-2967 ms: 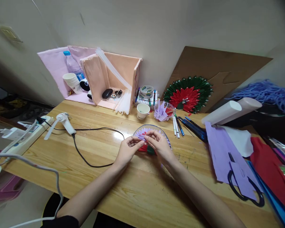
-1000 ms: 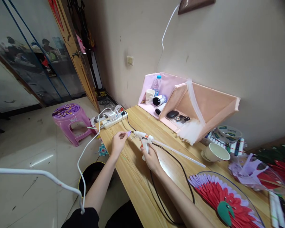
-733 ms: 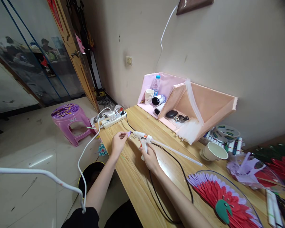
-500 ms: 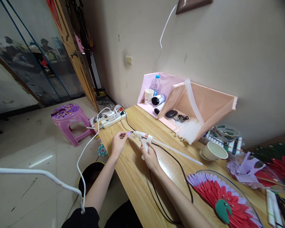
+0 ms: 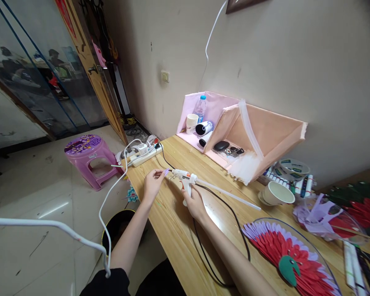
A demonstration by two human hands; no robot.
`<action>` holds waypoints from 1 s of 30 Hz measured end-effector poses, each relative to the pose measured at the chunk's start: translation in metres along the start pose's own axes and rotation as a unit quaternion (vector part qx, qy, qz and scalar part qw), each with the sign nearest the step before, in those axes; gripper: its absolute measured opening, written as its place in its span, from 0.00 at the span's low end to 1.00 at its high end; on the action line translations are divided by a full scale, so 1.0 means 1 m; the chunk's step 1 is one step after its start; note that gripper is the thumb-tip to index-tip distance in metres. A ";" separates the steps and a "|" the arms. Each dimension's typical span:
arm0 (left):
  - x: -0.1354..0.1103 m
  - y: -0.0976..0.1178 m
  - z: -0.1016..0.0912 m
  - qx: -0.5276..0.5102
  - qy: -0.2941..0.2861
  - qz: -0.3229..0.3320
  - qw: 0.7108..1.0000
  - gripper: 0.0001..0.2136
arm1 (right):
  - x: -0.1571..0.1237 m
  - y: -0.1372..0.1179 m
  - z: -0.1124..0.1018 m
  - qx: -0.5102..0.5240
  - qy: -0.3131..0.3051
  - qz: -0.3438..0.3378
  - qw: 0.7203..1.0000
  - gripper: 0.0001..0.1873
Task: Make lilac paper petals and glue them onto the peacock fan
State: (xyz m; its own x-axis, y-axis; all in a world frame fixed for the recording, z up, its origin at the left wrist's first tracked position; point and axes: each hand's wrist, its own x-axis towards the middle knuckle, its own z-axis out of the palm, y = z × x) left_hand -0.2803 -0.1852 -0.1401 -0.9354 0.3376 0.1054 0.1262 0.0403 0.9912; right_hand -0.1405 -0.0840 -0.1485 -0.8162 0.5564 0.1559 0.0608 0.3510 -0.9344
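Note:
My right hand (image 5: 195,202) is wrapped round the handle of a white hot glue gun (image 5: 181,176), held over the wooden table with its nozzle toward the left. A long clear glue stick (image 5: 230,193) sticks out of its back. Between the fingertips of my left hand (image 5: 153,184) is a small purple paper petal (image 5: 166,172), right at the nozzle; I cannot tell whether they touch. To the right lies a fan-shaped craft (image 5: 283,250) of red and purple petals with a green bird's head (image 5: 289,270) on it.
A black cord (image 5: 234,211) loops over the table (image 5: 169,222) beside my right arm. A power strip (image 5: 146,155) lies at the far left corner. Pink boxes (image 5: 274,123) stand along the wall. A paper cup (image 5: 276,193) and a bowl of purple pieces (image 5: 317,218) are at right.
The whole view has shifted slightly. Both hands keep their hold, with the petal still at the glue gun's nozzle.

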 end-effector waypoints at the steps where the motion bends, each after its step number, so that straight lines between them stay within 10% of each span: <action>1: 0.000 0.000 0.000 -0.004 0.001 -0.004 1.000 0.09 | 0.000 0.001 0.000 0.001 0.002 0.002 1.000 0.10; 11: 0.004 0.003 -0.009 -0.106 0.016 -0.097 0.990 0.13 | 0.039 -0.003 0.003 -0.174 0.080 -0.053 0.980 0.09; 23: -0.016 0.013 -0.001 -0.213 -0.002 -0.231 0.949 0.01 | 0.097 0.000 0.034 -0.259 0.134 0.037 0.956 0.12; 30: -0.036 0.027 0.022 -0.240 -0.068 -0.268 0.931 0.03 | 0.051 -0.018 -0.027 -0.240 0.113 0.001 0.964 0.16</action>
State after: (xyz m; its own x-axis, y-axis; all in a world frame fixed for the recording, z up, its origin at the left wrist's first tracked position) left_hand -0.2364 -0.1758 -0.1190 -0.7670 0.5065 -0.3939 -0.5394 -0.1765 0.8233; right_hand -0.1680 -0.0417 -0.1154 -0.6728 0.6883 0.2714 0.3646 0.6276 -0.6879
